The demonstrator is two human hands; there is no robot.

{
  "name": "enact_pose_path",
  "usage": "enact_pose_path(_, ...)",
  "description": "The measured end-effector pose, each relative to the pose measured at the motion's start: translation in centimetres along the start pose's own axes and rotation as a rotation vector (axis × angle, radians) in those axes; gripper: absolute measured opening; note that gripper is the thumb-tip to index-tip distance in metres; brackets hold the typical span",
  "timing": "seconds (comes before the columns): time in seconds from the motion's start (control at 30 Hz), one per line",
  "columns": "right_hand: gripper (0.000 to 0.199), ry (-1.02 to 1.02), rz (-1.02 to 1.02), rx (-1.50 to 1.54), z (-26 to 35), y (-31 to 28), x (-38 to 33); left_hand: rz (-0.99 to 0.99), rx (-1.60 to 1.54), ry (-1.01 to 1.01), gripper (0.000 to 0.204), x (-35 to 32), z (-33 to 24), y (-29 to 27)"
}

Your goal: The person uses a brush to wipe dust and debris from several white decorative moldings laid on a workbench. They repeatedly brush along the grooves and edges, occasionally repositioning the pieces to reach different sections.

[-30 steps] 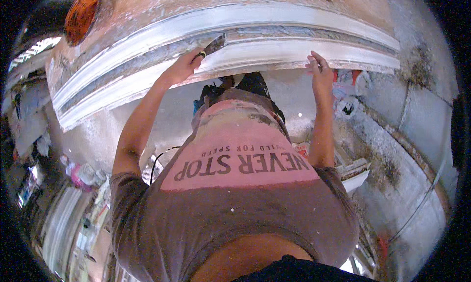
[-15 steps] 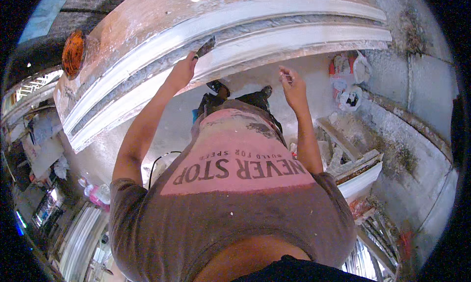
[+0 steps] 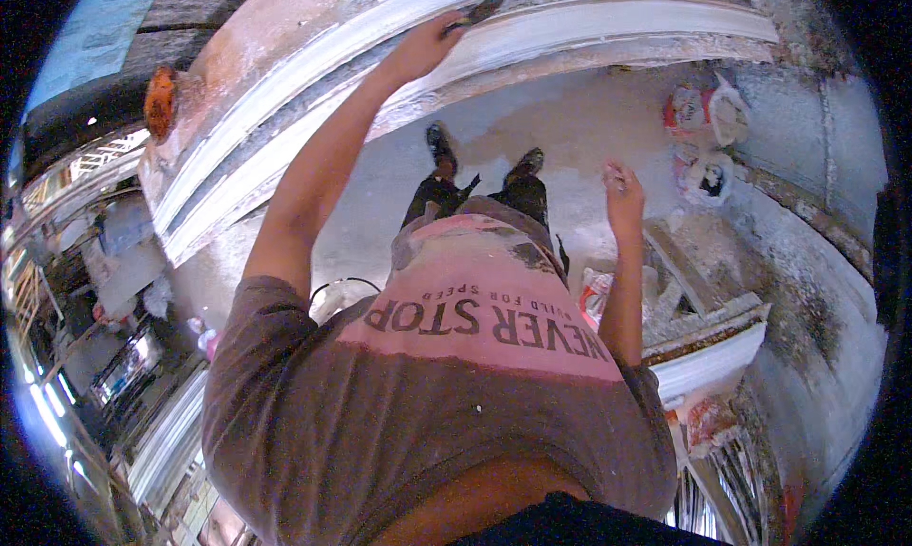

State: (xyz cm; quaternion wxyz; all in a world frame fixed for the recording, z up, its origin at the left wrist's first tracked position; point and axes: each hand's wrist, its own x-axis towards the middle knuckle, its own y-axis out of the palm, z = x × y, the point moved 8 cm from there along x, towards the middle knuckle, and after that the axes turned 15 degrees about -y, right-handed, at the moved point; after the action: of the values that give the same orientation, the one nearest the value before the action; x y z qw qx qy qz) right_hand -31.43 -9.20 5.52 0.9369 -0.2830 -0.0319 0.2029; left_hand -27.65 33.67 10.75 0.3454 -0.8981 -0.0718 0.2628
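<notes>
My left hand (image 3: 426, 48) is closed round the handle of a putty knife (image 3: 488, 8), whose dark flat blade points up and to the right. The knife is over the grey channel between the white ridges of a long curved plaster moulding (image 3: 570, 25). Whether the blade touches the plaster I cannot tell. My right hand (image 3: 624, 196) hangs low on the right, away from the moulding. Its whitish fingers are loosely curled and a little apart, with nothing visible in them.
An orange-brown round object (image 3: 161, 104) stands at the bench's left end. Open bags (image 3: 705, 177) and a white bucket (image 3: 730, 118) stand on the floor at the right. Wooden boards and a white moulding piece (image 3: 708, 356) lie near my right elbow.
My left hand has moved up and to the right along the moulding with the putty knife. My right hand has dropped lower and further right. The view has shifted, showing both my feet.
</notes>
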Motion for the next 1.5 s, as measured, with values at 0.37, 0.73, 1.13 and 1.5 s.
enact_pose_path(0.37,0.032,0.243,-0.038,0.366,-2.7,9.6,-0.6,0.111,0.211,-0.224,0.030,-19.6,24.3,-10.6)
enact_pose_path(0.73,0.055,0.544,-0.019,1.219,8.9,32.3,-1.1,-0.060,0.148,0.001,0.034,-14.8,18.3,-1.7)
enact_pose_path(1.13,0.055,0.551,-0.694,1.741,7.2,31.1,5.7,0.146,0.250,-0.148,0.031,-12.8,16.4,-1.9)
enact_pose_path(1.5,0.048,0.496,-0.816,1.753,-0.5,19.5,11.4,0.051,0.209,0.000,0.031,-1.1,-0.2,7.9)
